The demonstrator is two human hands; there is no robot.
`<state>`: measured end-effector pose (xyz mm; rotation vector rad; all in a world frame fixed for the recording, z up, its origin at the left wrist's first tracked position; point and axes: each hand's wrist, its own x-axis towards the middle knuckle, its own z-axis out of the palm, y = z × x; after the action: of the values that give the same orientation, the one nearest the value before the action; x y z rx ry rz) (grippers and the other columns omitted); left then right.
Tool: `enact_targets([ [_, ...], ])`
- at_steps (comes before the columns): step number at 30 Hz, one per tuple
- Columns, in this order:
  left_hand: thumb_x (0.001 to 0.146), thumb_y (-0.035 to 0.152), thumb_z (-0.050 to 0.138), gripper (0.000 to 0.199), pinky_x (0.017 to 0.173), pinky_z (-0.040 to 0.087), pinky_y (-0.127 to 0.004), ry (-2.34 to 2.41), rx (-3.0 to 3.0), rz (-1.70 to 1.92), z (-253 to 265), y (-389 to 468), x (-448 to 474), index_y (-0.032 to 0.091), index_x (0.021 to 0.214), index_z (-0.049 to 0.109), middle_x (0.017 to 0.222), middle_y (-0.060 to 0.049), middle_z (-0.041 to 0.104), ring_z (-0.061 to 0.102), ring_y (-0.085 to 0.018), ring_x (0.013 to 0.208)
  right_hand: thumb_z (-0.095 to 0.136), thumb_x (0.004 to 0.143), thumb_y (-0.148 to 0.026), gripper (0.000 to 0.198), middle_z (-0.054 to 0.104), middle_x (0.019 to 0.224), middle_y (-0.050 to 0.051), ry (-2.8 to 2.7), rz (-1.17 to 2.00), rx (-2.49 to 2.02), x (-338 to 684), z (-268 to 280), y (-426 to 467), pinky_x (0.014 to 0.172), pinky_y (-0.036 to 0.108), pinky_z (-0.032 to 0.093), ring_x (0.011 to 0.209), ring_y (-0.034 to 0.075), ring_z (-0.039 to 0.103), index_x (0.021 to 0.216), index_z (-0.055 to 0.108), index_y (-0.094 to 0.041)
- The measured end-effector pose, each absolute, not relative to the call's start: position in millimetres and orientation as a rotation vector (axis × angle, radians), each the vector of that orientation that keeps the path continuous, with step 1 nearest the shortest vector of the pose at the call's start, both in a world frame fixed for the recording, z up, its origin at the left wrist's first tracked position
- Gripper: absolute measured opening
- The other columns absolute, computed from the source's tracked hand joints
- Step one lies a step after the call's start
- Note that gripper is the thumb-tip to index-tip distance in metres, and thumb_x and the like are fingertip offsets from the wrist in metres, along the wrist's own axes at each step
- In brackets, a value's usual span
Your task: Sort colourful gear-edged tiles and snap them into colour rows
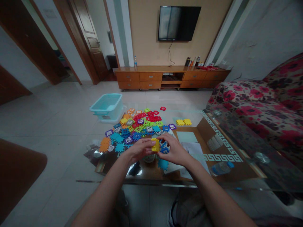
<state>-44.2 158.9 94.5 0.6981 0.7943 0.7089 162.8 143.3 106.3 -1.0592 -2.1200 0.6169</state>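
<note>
Over the glass table, my left hand (141, 148) is closed on a small yellow interlocking toy piece (155, 145), its thumb lying against the near face. The piece has toothed edges and looks thick, like joined plates. From the other side my right hand (174, 149) curls its fingers and thumb to the same piece's right edge. Below and between the hands lie blue plates (164, 150) and a light-blue plate (163, 164). A heap of loose toothed plates (137, 127) in red, green, orange, blue and purple spreads beyond my left hand.
A teal plastic bin (107, 107) stands at the far left of the glass table. Two yellow pieces (183, 122) lie at the back right. White papers (193, 154) and a water bottle (222, 168) are right of my hands. A flowered sofa (258, 94) stands farther right.
</note>
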Motion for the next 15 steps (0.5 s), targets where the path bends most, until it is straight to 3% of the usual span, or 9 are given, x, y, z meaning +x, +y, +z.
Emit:
enact_targets([
  [6, 0.063, 0.030, 0.091, 0.041, 0.077, 0.055, -0.027, 0.796, 0.705, 0.711, 93.3, 159.1, -44.0, 0.012, 0.094, 0.072, 0.095, -0.010, 0.073, 0.068, -0.015, 0.080, 0.073, 0.068, -0.017, 0.045, 0.064, 0.106, 0.005, -2.114, 0.604, -1.060, 160.6, 107.4, 142.5, 0.089, 0.039, 0.050, 0.098, 0.023, 0.061, 0.112, 0.060, -0.023],
  [15, 0.065, 0.031, 0.089, 0.041, 0.083, 0.054, -0.030, 0.782, 0.720, 0.700, 97.8, 157.8, -45.0, 0.013, 0.097, 0.072, 0.099, -0.011, 0.072, 0.068, -0.016, 0.084, 0.073, 0.070, -0.019, 0.047, 0.065, 0.110, 0.006, -2.108, 0.577, -1.030, 161.4, 105.6, 142.5, 0.091, 0.040, 0.050, 0.100, 0.023, 0.062, 0.115, 0.061, -0.023],
])
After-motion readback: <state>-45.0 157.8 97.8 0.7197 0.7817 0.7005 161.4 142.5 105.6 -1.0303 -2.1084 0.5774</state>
